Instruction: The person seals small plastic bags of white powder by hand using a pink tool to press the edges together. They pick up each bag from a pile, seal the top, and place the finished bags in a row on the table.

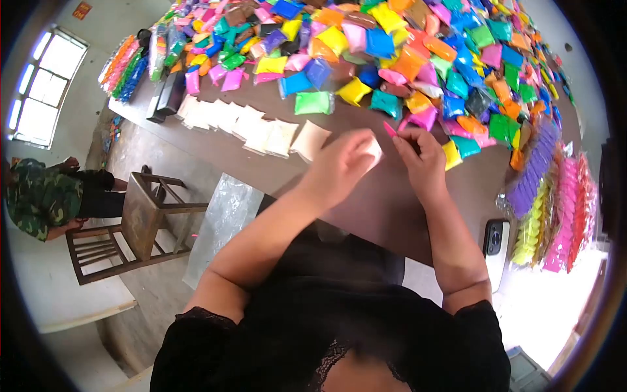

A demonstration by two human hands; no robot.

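Observation:
My left hand (343, 166) is closed, its fingers curled round a pale packet (374, 151) that shows only partly. Close beside it, my right hand (423, 157) pinches a small, slim pink piece (390, 129) at the fingertips; its exact kind is too small to tell. Left of my hands, a row of flat cream packets (251, 127) lies overlapping on the brown table (366, 209). The nearest one, a cream packet (309, 140), sits right by my left hand. Just beyond both hands spreads a large heap of small coloured packets (392, 59).
Bagged strips of coloured packets (532, 173) lie at the right edge, near a phone (496, 242). Dark boxes (171, 93) stand at the left. A clear plastic sheet (225, 215) hangs by the table, near a wooden chair (140, 215) and a person in camouflage (46, 196).

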